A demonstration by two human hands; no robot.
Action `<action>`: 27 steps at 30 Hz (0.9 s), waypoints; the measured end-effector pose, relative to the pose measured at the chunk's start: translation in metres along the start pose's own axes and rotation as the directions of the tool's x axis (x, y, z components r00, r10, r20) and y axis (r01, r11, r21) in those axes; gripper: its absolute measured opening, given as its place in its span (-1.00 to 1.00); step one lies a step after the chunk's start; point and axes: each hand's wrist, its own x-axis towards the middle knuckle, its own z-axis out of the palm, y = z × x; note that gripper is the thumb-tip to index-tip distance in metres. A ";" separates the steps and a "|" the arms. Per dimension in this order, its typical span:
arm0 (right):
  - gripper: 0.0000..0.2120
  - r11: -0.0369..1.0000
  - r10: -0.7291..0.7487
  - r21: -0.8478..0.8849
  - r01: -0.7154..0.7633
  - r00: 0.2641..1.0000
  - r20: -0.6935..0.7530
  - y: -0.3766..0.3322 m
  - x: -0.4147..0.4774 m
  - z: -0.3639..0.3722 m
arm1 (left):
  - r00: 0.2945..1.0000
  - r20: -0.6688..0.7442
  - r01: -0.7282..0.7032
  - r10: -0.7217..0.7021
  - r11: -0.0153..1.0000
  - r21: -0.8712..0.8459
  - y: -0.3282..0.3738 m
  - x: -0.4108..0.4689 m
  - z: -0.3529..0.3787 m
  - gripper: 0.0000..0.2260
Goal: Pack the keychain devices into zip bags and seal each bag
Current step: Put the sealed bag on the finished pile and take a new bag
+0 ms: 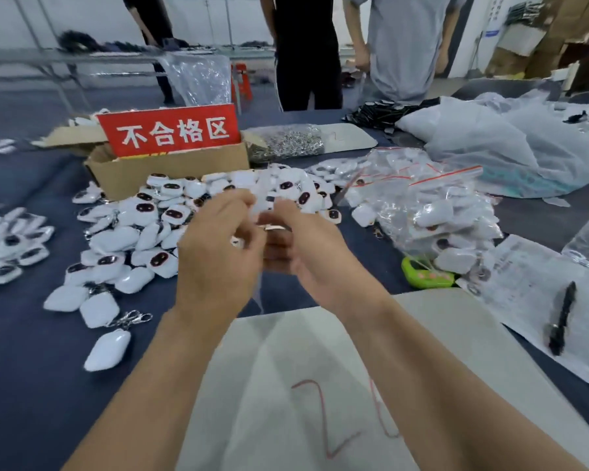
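- White sheet with a red scribble (286,385) lies closest, bottom centre, both forearms reaching out over it.
- Left hand (215,253) and right hand (306,246) meet mid-frame, fingers curled in towards each other, fingertips nearly touching.
- Between them sits a zip bag (275,227), a pale strip, with a wisp of clear film trailing below. It's blurred, but both hands look pinched onto it, one at each end.
- Whether a device is already inside, I can't tell.
- Key relation: the strip runs left to right between the two grips, so a sealing press would travel along that line, and neither hand is nearer.
- Loose keychain devices (143,239) are heaped left of and beyond the hands, on the left hand's side.
- Filled bags (432,205) pile up at right of centre, the right hand's side for a drop-off.
- Cardboard box with a red sign (170,130) stands behind the heap; a black pen (561,317) rests on paper at right.
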 end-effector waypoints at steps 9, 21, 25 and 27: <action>-0.69 0.993 0.113 -0.052 -0.110 0.991 0.073 0.069 0.002 0.041 | 0.781 0.439 0.402 -0.445 0.895 0.192 -0.027 -0.060 -0.051 -0.81; -0.73 0.748 -0.045 -0.643 0.162 0.980 0.194 0.069 -0.005 0.036 | 0.694 0.178 0.655 -0.698 0.714 0.246 -0.027 -0.053 -0.036 -0.70; -0.69 0.831 -0.118 -0.516 0.208 0.972 0.201 0.070 -0.007 0.038 | 0.723 0.124 0.671 -0.680 0.734 0.106 -0.029 -0.051 -0.040 -0.84; -0.81 0.841 -0.189 -0.500 0.207 0.978 0.089 0.073 -0.006 0.038 | 0.715 0.189 0.687 -0.673 0.727 -0.007 -0.031 -0.050 -0.043 -0.85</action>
